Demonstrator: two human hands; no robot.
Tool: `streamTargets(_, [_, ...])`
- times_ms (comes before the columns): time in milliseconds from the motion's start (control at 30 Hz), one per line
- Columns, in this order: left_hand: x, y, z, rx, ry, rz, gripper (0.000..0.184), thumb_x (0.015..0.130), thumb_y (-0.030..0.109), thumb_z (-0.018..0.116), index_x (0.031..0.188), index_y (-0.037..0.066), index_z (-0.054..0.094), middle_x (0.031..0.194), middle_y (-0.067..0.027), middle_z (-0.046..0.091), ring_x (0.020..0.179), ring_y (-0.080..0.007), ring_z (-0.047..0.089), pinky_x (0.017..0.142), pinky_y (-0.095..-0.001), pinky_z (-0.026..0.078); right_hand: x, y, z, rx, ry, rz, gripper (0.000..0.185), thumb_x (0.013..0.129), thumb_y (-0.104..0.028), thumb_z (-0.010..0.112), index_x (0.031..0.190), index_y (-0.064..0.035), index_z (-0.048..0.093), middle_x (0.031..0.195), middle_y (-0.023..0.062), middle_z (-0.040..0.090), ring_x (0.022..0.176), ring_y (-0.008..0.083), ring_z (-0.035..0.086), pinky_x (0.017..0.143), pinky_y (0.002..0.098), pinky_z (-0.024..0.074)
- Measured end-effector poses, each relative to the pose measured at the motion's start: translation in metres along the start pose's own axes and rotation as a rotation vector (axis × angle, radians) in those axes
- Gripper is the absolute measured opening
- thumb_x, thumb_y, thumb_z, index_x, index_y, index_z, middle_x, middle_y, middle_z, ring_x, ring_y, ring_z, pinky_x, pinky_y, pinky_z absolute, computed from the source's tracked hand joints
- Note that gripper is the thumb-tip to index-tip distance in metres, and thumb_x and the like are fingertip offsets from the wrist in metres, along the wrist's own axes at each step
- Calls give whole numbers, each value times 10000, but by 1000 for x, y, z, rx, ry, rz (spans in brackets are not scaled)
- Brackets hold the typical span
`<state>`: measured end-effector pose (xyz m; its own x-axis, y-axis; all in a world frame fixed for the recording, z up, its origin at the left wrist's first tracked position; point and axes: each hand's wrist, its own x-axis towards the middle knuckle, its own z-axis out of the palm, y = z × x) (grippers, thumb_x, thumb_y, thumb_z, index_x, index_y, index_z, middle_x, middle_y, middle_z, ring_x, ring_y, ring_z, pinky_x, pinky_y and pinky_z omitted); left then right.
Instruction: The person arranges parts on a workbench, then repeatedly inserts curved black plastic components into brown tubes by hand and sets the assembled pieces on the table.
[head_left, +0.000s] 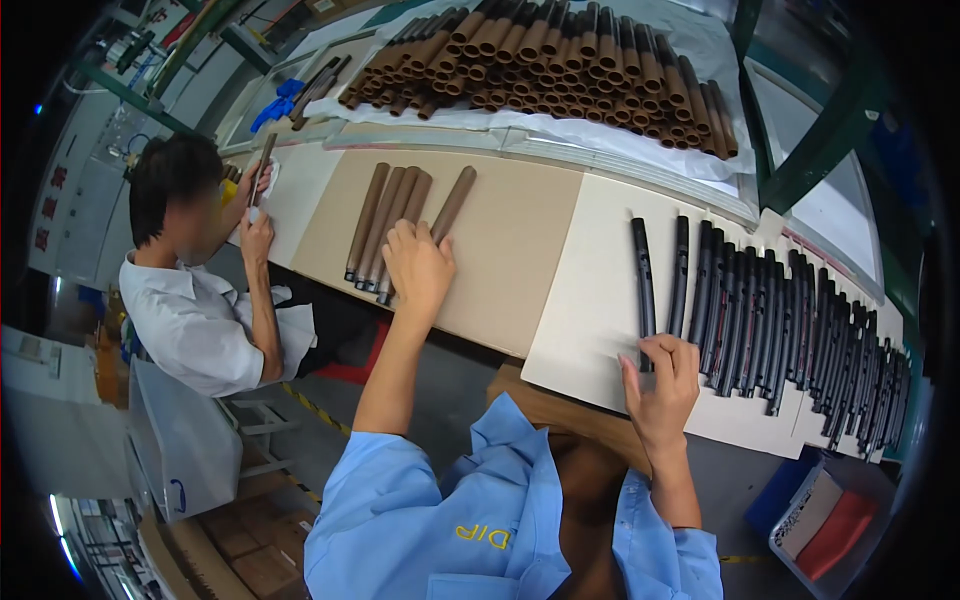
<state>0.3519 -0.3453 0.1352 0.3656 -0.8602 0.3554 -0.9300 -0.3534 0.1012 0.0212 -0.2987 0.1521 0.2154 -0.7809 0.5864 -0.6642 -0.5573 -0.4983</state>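
Note:
My left hand has its fingers curled over a brown tube, which slants up and to the right from the fingers. Just left of it, several more brown tubes with dark lower ends lie side by side on a tan board. At the lower end of a black tube is my right hand; a fingertip touches the tube while the thumb stands a little apart from it. Another black tube lies just to its right, beside a long row of black tubes with small holes or slots.
Behind the bench, a large stack of brown tubes rests on white sheeting. At the left a co-worker holds a tube. Blue gloves lie at the far left. Below right stands a bin with red material. A green post rises at the right.

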Motion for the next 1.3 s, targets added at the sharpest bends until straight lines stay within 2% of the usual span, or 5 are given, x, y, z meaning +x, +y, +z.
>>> streamTargets(300, [3, -45, 31, 198, 60, -109, 719, 834, 447, 572, 1369, 7, 379, 1449, -300, 233, 1366, -467, 150, 1061, -629, 141, -8, 3, 4, -99, -41, -6, 281, 662, -87, 765, 910, -56, 638, 1023, 92, 582, 925, 282, 523, 781, 384, 421])
streamTargets(567, [42, -106, 4, 151, -335, -419, 1029, 722, 777, 464, 1464, 99, 240, 1483, -287, 173, 1373, -454, 159, 1089, -575, 140, -9, 3, 5, -95, -70, 18, 296, 668, -96, 762, 933, -57, 637, 1066, 94, 581, 965, 297, 519, 825, 400, 404])
streamTargets(833, [52, -134, 9, 197, -329, -374, 1072, 679, 833, 447, 1457, 120, 259, 1469, -285, 219, 1366, -413, 232, 1085, -556, 196, -6, 1, -1, -102, -67, 62, 304, 673, -101, 755, 945, -57, 626, 1081, 95, 574, 974, 307, 515, 837, 399, 403])
streamTargets(1100, [69, -36, -30, -82, 190, 2, 723, 826, 506, 611, 1275, -44, 475, 1342, -315, 404, 1285, -452, 340, 1061, -486, 276, -8, 8, -11, -127, -115, 133, 331, 659, -106, 747, 962, -60, 622, 990, 56, 575, 861, 243, 525, 715, 363, 411])
streamTargets(1300, [139, 134, -48, -642, 50, 279, 471, 821, 387, 662, 1089, 2, 621, 1037, -161, 637, 981, -302, 604, 838, -394, 468, -5, 2, -14, -170, -181, 195, 380, 667, -151, 744, 1009, -61, 606, 968, 61, 563, 830, 242, 531, 709, 364, 450])
